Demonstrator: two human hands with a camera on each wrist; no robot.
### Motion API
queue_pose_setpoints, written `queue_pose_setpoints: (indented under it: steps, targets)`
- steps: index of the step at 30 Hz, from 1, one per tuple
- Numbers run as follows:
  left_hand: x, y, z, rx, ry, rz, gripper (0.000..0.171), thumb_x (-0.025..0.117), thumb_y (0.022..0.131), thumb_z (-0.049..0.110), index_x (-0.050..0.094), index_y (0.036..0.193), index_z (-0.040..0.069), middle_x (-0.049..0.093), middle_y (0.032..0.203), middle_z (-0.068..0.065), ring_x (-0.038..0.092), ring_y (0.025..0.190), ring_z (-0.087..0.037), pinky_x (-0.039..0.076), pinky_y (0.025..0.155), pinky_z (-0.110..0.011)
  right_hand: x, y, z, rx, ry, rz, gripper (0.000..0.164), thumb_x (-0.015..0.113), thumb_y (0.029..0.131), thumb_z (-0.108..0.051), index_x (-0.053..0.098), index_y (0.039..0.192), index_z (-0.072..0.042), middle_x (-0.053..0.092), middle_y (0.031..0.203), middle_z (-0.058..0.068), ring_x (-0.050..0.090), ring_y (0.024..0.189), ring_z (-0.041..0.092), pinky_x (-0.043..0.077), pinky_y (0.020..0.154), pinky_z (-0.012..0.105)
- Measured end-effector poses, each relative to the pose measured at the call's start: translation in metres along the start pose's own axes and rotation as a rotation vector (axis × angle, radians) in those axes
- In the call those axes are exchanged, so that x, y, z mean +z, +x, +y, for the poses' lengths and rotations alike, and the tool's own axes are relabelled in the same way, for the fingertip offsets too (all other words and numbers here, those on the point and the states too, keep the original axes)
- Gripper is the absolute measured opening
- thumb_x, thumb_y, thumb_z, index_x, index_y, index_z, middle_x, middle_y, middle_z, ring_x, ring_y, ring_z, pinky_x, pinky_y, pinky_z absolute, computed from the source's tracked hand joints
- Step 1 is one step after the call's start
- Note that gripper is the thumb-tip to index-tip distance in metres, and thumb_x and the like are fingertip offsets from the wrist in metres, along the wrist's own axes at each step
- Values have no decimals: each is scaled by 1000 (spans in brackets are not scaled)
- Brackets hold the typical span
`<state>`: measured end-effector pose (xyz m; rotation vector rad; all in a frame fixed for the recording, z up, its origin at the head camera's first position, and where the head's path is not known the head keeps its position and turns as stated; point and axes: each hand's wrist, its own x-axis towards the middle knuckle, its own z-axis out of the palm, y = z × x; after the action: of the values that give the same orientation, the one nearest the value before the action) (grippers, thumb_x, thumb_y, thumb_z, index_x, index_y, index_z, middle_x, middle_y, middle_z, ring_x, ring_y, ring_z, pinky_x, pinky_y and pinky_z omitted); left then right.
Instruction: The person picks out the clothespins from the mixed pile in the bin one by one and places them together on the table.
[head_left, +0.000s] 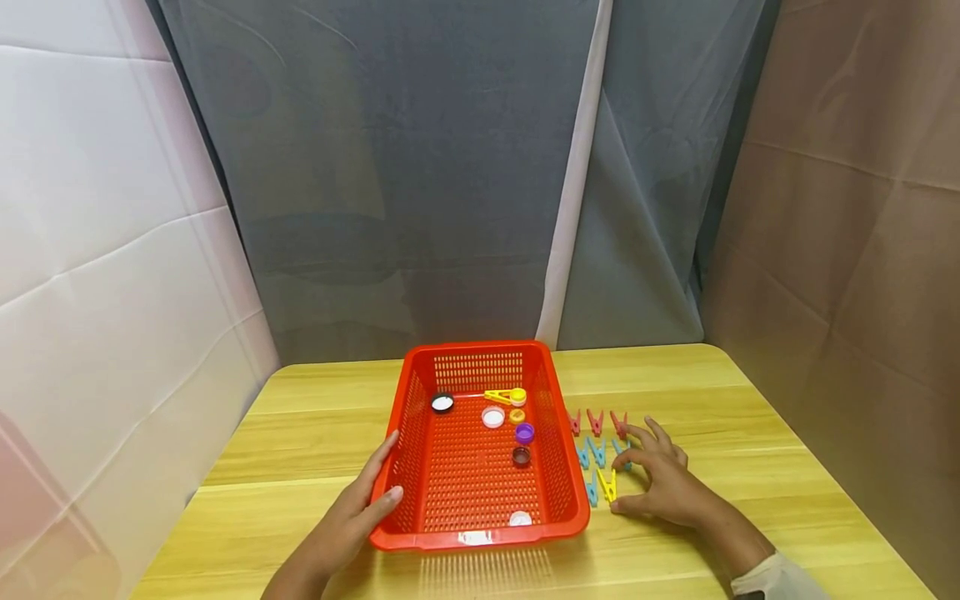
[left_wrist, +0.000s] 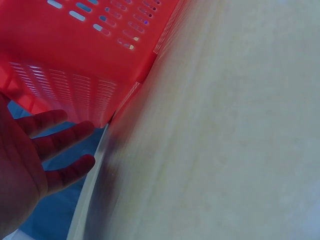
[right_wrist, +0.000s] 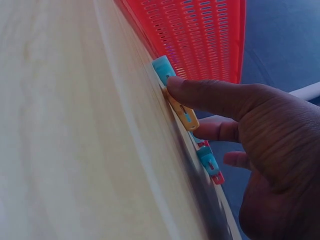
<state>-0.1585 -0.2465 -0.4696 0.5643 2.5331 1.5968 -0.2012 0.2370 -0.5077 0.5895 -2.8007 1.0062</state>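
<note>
My right hand pinches a yellow clothespin at the table's right side, thumb and forefinger at its ends. In the right wrist view the thumb lies against this clothespin, beside a blue one. Around it, blue clothespins and red clothespins lie in rows. My left hand is at the left rim of a red plastic basket, its thumb over the edge. The left wrist view shows several of its fingers stretched out beside the basket wall.
Inside the basket lie a black-rimmed cap, a pale cap, a purple cap, a dark red cap, a clear cap and a yellow clothespin among yellow caps. Grey cloth hangs behind the wooden table.
</note>
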Motion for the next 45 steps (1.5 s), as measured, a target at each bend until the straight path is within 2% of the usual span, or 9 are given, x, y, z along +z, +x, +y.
queue_pose_setpoints:
  steps: [5, 13, 19, 25, 30, 36, 43, 45]
  targets:
    - [0, 0, 1, -4, 4, 3, 69, 48, 103, 25, 9, 160, 31, 22, 163, -14, 38, 139, -43, 49, 94, -26, 0, 0, 0, 10, 10, -10, 41, 91, 65, -42, 67, 96, -32, 36, 156, 13, -1, 149, 49, 2, 101, 78]
    - [0, 0, 2, -11, 6, 5, 69, 48, 103, 26, 9, 160, 31, 22, 163, -14, 38, 139, -43, 51, 96, -36, 0, 0, 1, 20, 20, -17, 44, 91, 65, -41, 68, 102, -31, 38, 155, 13, 0, 149, 49, 2, 102, 77]
    - [1, -1, 2, -15, 21, 10, 68, 48, 104, 26, 9, 160, 31, 22, 164, -15, 36, 141, -43, 49, 97, -31, 1, 0, 1, 24, 24, -12, 58, 91, 63, -44, 68, 113, -27, 39, 153, 12, 3, 148, 49, 5, 100, 78]
    - [-1, -1, 5, 13, 32, 15, 69, 48, 103, 25, 10, 160, 30, 23, 163, -13, 36, 142, -41, 44, 97, -21, -2, 1, 1, 21, 23, -4, 61, 91, 63, -46, 67, 117, -27, 38, 154, 12, 5, 147, 49, 7, 99, 79]
    - [-1, -2, 5, 25, 33, 12, 69, 48, 103, 25, 10, 160, 29, 24, 162, -14, 38, 140, -41, 45, 97, -21, -4, 1, -2, 19, 24, 17, 65, 91, 64, -44, 66, 120, -24, 36, 155, 11, 6, 146, 51, 9, 98, 79]
    - [-1, -2, 5, 27, 33, 15, 69, 48, 103, 25, 10, 160, 30, 23, 163, -12, 36, 142, -40, 44, 99, -21, -12, 3, -9, -3, 4, 48, 63, 89, 70, -37, 65, 126, -19, 36, 154, 8, 12, 145, 49, 15, 98, 77]
    - [0, -2, 3, 49, 3, 16, 69, 49, 103, 22, 11, 160, 28, 25, 162, -15, 40, 138, -42, 46, 97, -20, -22, 6, -22, -15, 28, 61, 58, 87, 74, -34, 63, 127, -28, 36, 153, 7, 14, 144, 44, 16, 97, 74]
    - [0, -2, 3, 47, 0, 16, 69, 49, 103, 22, 10, 160, 28, 25, 162, -15, 40, 137, -42, 46, 96, -20, -25, 8, -28, -22, 28, 68, 55, 86, 76, -33, 63, 126, -28, 36, 153, 8, 14, 144, 45, 16, 96, 75]
